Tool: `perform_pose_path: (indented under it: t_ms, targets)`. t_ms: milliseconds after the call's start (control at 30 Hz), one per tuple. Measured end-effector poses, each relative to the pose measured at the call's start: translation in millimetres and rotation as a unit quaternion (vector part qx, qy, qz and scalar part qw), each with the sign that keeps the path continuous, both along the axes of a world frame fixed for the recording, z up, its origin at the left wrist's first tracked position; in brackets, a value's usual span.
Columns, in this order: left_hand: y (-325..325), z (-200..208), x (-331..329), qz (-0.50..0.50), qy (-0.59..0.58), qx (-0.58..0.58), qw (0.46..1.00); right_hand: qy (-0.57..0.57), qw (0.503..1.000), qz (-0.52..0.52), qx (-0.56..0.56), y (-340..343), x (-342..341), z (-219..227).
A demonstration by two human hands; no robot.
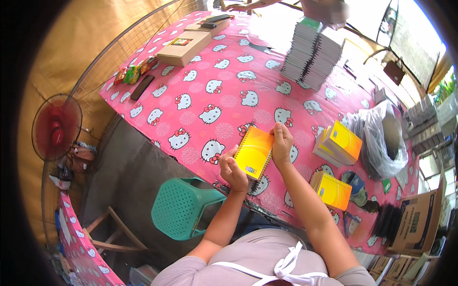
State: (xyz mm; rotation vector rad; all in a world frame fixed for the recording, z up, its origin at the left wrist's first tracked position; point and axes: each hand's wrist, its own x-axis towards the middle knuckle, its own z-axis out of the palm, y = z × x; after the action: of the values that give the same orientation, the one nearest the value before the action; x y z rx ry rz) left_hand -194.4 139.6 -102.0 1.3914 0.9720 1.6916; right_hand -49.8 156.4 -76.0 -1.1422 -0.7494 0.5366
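Observation:
Between my two hands, above the near edge of the table, is a small bundle of spiral notebooks (254, 151) with a yellow-orange cover. Black spiral binding shows along both its left and right sides; how many are stacked cannot be made out. My left hand (233, 172) is closed around the lower left side. At the upper right edge, my right hand (282, 144) grips with thumb and fingers together. To the right lie two piles of matching yellow notebooks, a farther pile (344, 141) and a nearer pile (335, 191).
Tall stacks of spiral-bound pads (312, 57) stand at the far side, where another person's arm (255, 5) reaches in. A plastic bag (377, 143), tape roll and cardboard box (416, 221) sit right. Flat boxes (183, 49) and a phone (142, 87) lie left; a green stool (180, 209) stands below.

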Motion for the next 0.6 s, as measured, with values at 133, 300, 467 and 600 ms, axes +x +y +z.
perform_pose_path:
  t_ms: [133,300,467,600]
  targets:
    - [2.6,11.2,-7.1,0.041,-0.013,0.013,0.999,-0.251,0.964,-0.082,-0.026,-52.3,-0.1,51.8]
    - [-16.4,73.5,-25.8,-0.013,-0.060,-0.031,0.998,-0.376,0.879,-0.231,-0.183,-201.8,78.7,94.3]
    - [-66.8,124.5,27.7,-0.327,-0.110,-0.100,0.933,-0.221,0.831,-0.290,-0.420,-291.8,134.9,41.5]
    - [-104.2,127.8,88.5,-0.482,-0.049,-0.243,0.840,-0.072,0.906,-0.202,-0.365,-306.4,132.8,-2.5]
